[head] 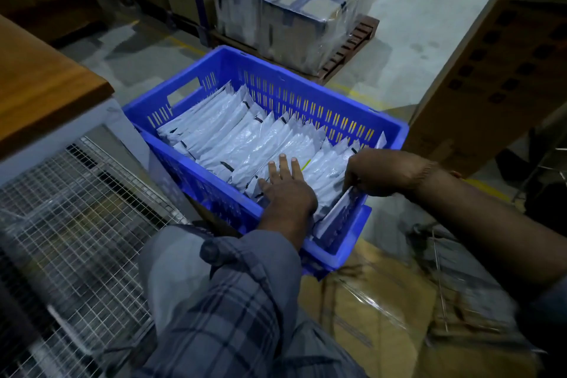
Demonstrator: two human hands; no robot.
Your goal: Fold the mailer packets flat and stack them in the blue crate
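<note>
A blue slotted crate (310, 80) stands in front of me, filled with several white mailer packets (233, 132) set on edge in rows. My left hand (285, 184) lies flat with straight fingers on the packets near the crate's front wall. My right hand (380, 172) is at the crate's near right corner, its fingers curled down around the top edge of a white packet (334, 215) that stands against the crate's right wall.
A wooden tabletop (40, 86) on a wire-mesh frame (76, 209) is to the left. Wrapped cartons on a pallet (294, 9) stand behind the crate. A tall cardboard box (491, 70) is to the right. Plastic-wrapped cartons (383, 316) lie below.
</note>
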